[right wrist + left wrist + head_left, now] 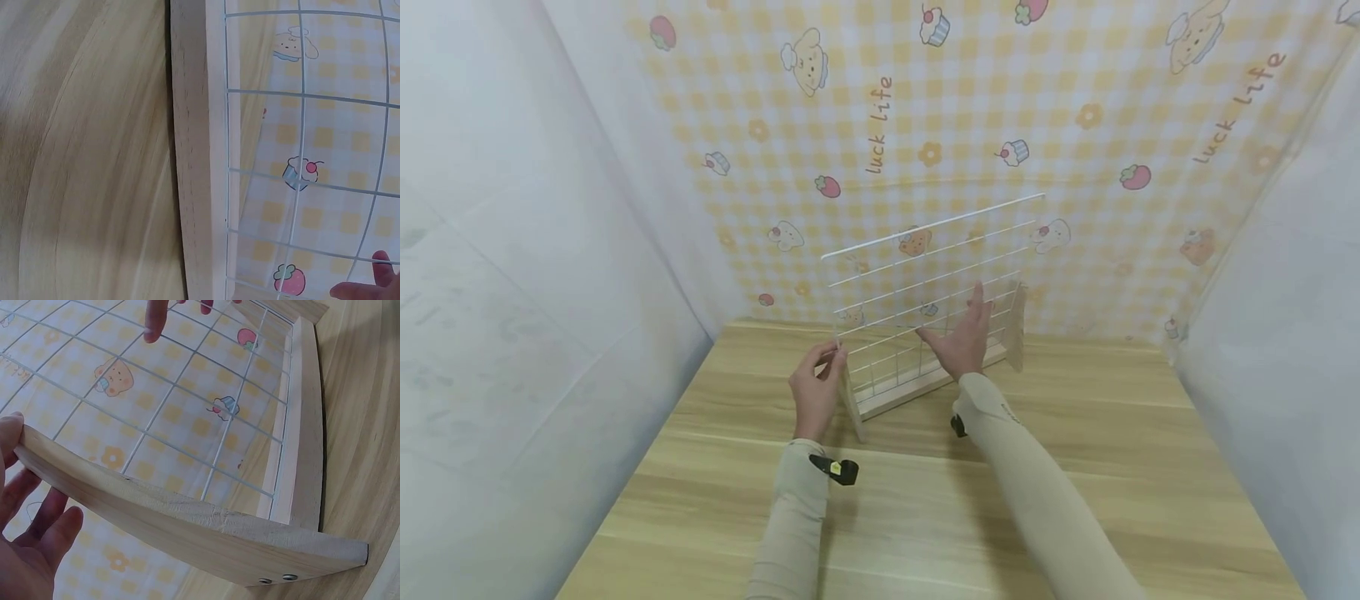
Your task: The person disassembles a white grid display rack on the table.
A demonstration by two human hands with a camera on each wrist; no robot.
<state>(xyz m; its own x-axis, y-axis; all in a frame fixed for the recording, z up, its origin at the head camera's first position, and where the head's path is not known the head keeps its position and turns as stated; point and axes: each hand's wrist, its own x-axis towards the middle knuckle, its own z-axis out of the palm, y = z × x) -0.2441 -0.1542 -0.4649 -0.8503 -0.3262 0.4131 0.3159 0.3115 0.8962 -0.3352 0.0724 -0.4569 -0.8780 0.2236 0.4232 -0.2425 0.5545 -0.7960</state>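
A white wire grid panel (925,283) stands upright in a pale wooden base bar (910,387) with a wooden side piece at each end. My left hand (820,379) pinches the top of the left side piece (852,408) where it meets the grid's left edge. In the left wrist view the thumb (9,434) lies on the tip of that side piece (187,531). My right hand (962,333) is spread open, its straight fingers touching the grid's front near the lower middle. One of its fingertips (153,322) shows against the wires (187,400), and others appear in the right wrist view (381,272).
The rack sits at the back of a light wooden table (925,500), close to a yellow checked backdrop (962,108) with cartoon prints. White sheet walls (512,292) close in both sides. The right side piece (1017,325) stands near the backdrop.
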